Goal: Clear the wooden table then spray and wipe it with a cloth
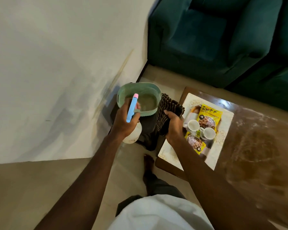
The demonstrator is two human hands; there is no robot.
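My left hand (123,118) grips a spray bottle (132,130) with a blue and pink trigger head, held above the floor beside a pale green basket (123,92). My right hand (173,123) grips a dark striped cloth (168,108) just left of the wooden table (259,146). At the table's left end lies a white tray (223,130) carrying two white cups (194,125), yellow snack packets (209,113) and another yellow packet (195,142). The bare tabletop to the right shows pale smears.
A dark green sofa (214,39) stands behind the table. A white wall (56,72) fills the left. The green basket sits on a dark stool (148,131). My bare foot (148,165) is on the beige floor beside the table's corner.
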